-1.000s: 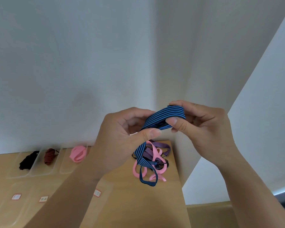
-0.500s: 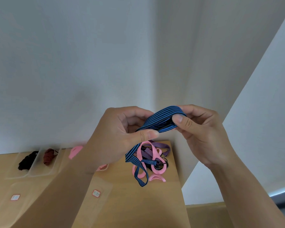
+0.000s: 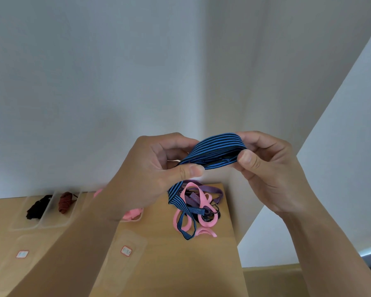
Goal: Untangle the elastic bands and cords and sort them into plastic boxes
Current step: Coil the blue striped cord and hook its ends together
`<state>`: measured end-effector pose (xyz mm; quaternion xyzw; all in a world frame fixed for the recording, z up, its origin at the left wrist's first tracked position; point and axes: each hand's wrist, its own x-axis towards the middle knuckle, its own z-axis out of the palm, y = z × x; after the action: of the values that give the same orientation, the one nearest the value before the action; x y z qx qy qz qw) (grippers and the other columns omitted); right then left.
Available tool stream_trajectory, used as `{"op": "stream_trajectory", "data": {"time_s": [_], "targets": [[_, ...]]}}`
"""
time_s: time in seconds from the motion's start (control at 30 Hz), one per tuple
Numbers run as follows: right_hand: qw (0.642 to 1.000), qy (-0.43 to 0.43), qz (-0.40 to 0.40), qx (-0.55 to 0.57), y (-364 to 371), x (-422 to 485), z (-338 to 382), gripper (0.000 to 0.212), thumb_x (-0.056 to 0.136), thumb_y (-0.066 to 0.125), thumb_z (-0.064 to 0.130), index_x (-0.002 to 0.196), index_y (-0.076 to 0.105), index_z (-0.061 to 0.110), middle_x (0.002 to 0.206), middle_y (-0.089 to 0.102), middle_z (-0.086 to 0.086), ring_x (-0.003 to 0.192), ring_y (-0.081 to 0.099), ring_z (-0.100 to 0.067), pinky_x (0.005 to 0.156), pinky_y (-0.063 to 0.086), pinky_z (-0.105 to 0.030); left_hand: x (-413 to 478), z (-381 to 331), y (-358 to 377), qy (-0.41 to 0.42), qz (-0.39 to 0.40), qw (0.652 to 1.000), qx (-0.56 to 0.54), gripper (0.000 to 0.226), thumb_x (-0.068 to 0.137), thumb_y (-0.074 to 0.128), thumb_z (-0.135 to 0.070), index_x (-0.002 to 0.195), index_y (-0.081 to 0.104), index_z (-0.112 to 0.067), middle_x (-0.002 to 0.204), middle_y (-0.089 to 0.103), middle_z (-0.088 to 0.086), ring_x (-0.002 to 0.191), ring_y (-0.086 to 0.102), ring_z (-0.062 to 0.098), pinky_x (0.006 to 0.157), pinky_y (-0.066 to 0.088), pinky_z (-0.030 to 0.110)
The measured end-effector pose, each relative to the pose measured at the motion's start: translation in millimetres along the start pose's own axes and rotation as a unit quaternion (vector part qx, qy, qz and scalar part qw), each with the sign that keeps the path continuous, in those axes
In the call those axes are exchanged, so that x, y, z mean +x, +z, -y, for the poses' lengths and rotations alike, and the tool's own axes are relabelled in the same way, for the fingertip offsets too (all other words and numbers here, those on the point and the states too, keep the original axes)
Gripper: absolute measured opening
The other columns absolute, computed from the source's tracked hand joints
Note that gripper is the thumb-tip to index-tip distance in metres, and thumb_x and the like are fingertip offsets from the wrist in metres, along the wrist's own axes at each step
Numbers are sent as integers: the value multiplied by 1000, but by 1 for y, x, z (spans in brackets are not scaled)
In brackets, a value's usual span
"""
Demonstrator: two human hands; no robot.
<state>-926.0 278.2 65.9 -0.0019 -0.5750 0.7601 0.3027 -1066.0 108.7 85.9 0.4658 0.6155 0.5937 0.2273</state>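
Observation:
A blue band with black stripes is held up in front of the wall. My left hand pinches its left part and my right hand pinches its folded right end. The band's tail hangs down into a tangle of pink, purple and black bands lying on the wooden table. Clear plastic boxes at the back left hold a black bundle, a red striped bundle and pink bands, the last partly hidden by my left forearm.
Clear lids with red-edged labels lie on the table in front of the boxes. The table's right edge is close to the tangle. A white wall stands right behind the table.
The hanging tail of the striped band has been drawn up, leaving a shorter length in the tangle. Both hands have kept their hold and shifted only slightly.

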Motion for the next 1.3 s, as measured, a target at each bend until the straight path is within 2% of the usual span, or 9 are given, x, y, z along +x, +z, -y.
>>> {"op": "stream_trajectory", "data": {"time_s": [0.1, 0.43, 0.67, 0.87, 0.97, 1.07, 1.13, 1.2, 1.3], "targets": [[999, -14, -10, -27, 0, 0, 0, 36, 75, 85, 44, 103, 80, 21, 104, 78, -6, 98, 73, -27, 86, 58, -35, 1, -2, -2, 11, 1, 1000, 11, 31, 85, 75, 1, 116, 71, -2, 107, 73, 15, 103, 72, 38, 93, 58, 52], [999, -39, -12, -21, 1, -2, -2, 33, 79, 82, 37, 108, 79, 21, 105, 78, -6, 100, 73, -27, 89, 57, -37, -3, 0, 5, 40, -32, 999, 13, 33, 84, 71, 0, 118, 68, 0, 106, 74, 13, 102, 72, 34, 93, 57, 43], [1000, -20, 14, -2, 3, -5, -6, 41, 86, 77, 39, 122, 74, 20, 118, 74, -12, 111, 70, -34, 88, 58, -37, -7, 4, 5, 95, -57, 991, 71, 34, 84, 72, 1, 117, 72, -9, 111, 70, 14, 102, 72, 36, 90, 58, 53], [999, 21, 4, 47, 10, -8, -8, 38, 84, 78, 33, 119, 75, 19, 122, 71, -19, 115, 68, -36, 84, 60, -31, -11, 3, 4, 188, -102, 938, 271, 31, 87, 74, -3, 118, 73, -4, 107, 69, 1, 95, 70, 12, 80, 51, 12], [995, 86, -50, 13, 13, -6, -8, 35, 74, 86, 32, 107, 80, 20, 104, 78, -14, 91, 76, -29, 76, 62, -28, -13, 5, 3, 233, -116, 903, 342, 34, 85, 73, 6, 117, 73, -3, 110, 69, 1, 97, 68, 11, 81, 56, 22], [993, 104, -52, -11, 12, -5, -9, 25, 75, 80, 25, 99, 81, 17, 101, 78, -13, 89, 77, -27, 78, 62, -30, -15, 7, 4, 256, -117, 886, 369, 33, 85, 72, 7, 116, 74, -3, 111, 70, 4, 100, 68, 12, 83, 57, 28], [995, 89, -53, -7, 13, -5, -9, 17, 79, 79, 19, 95, 82, 15, 98, 78, -13, 87, 76, -25, 78, 61, -28, -15, 6, 4, 247, -111, 891, 364, 31, 86, 73, 1, 117, 74, -5, 111, 70, 1, 97, 67, 10, 80, 56, 24], [995, 76, -56, -12, 15, -7, -9, 15, 80, 78, 18, 94, 82, 14, 96, 78, -12, 86, 76, -25, 78, 61, -28, -16, 3, 4, 196, -95, 926, 308, 37, 85, 78, -10, 120, 71, -16, 109, 68, -6, 82, 65, 10, 72, 51, 18], [996, 45, -70, -43, 17, -10, -7, 19, 79, 73, 16, 96, 79, 11, 95, 79, -13, 89, 76, -26, 79, 61, -28, -20, -1, 4, 40, -65, 983, 170, 57, 73, 83, -45, 126, 61, -40, 104, 65, -10, 65, 60, 21, 62, 54, 37]]}}
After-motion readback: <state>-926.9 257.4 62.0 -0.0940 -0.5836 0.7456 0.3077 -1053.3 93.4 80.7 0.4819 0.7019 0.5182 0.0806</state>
